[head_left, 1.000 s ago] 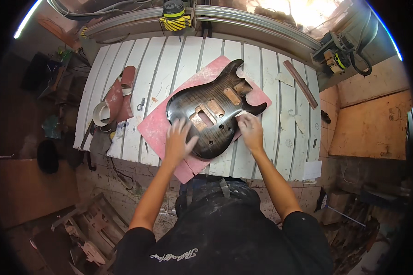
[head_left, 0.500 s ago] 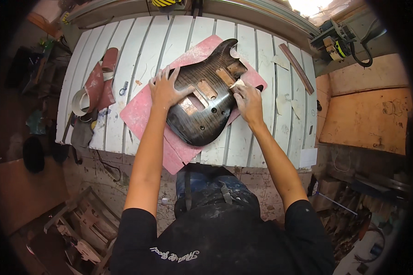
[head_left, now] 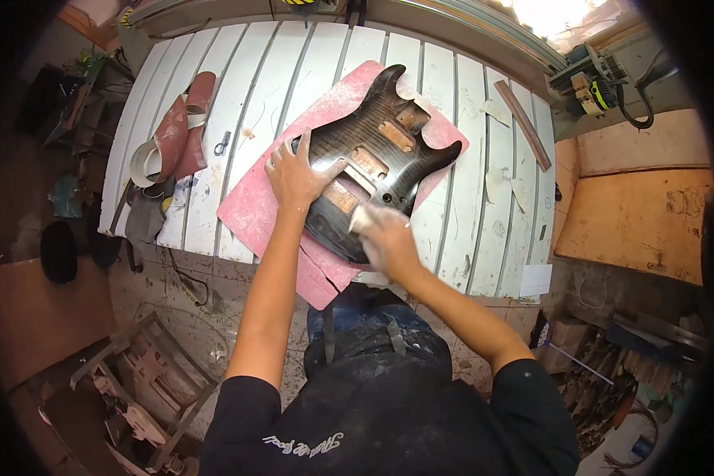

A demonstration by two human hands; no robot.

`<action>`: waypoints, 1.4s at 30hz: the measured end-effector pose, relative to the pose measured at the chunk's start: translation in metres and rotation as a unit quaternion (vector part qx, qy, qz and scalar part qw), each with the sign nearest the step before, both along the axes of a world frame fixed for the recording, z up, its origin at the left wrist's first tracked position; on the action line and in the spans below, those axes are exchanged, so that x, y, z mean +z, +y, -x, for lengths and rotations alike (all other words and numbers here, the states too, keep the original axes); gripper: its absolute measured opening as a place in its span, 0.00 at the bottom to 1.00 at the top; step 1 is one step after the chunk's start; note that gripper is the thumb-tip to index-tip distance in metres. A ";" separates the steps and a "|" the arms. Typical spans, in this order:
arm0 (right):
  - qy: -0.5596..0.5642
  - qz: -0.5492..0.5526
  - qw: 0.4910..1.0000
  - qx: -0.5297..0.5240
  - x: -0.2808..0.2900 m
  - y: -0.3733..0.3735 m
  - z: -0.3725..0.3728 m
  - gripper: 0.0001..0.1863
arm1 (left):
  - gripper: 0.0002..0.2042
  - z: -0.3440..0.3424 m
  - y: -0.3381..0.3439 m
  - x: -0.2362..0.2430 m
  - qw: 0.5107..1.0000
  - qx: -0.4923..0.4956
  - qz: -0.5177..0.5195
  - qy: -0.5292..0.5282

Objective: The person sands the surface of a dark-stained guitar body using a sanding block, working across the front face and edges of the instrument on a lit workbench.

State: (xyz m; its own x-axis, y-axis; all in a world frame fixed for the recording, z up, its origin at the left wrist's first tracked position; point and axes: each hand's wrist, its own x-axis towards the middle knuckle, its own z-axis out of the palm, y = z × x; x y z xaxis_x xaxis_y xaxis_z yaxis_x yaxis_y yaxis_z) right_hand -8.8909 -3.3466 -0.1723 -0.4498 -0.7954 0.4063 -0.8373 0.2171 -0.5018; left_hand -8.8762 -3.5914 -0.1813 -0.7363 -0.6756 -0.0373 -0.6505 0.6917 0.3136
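A dark, streaky guitar body [head_left: 333,143] with several cavities and holes lies on a dusty pink pad [head_left: 246,205], which rests on a white slatted table [head_left: 476,222]. Over the body’s upper-left edge, my left hand [head_left: 297,178] lies with fingers spread, pressing on the wood. My right hand [head_left: 389,242], blurred, is closed around a small cream-coloured pad or folded sheet [head_left: 359,220] on the lower part of the body, near the control holes.
At the table’s left are curled red abrasive sheets [head_left: 172,135] and a small metal item [head_left: 222,143]. A long brown strip [head_left: 522,123] lies at the right beside pale scraps. Machines on rails [head_left: 591,91] stand behind; a wooden panel [head_left: 631,222] is beyond the right edge.
My left hand has moved up onto the body’s left edge. My right hand, with the pale piece, went up toward the upper right, then came down and left to the lower body.
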 end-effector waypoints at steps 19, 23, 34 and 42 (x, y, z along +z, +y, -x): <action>0.018 -0.011 0.993 -0.114 -0.013 0.001 0.059 0.10 | 0.43 0.015 0.007 -0.002 0.999 0.039 -0.013 0.033; 0.027 -0.036 0.964 -0.260 -0.008 -0.006 0.131 0.07 | 0.42 0.016 0.006 -0.009 0.998 0.038 0.031 0.047; -0.008 -0.032 0.998 -0.051 -0.006 -0.001 0.016 0.13 | 0.36 0.014 0.007 -0.010 0.995 0.045 0.034 0.086; 0.025 0.009 0.970 -0.243 -0.017 -0.011 0.102 0.10 | 0.35 0.017 0.009 -0.008 0.995 0.037 0.038 0.087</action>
State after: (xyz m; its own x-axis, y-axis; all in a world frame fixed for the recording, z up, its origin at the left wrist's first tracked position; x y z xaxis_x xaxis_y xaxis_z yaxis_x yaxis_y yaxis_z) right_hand -8.9931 -3.3575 -0.1891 -0.7495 -0.4868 0.4486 -0.6612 0.5837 -0.4712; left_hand -8.8931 -3.5825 -0.1896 -0.6747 -0.7247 0.1396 -0.6411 0.6692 0.3757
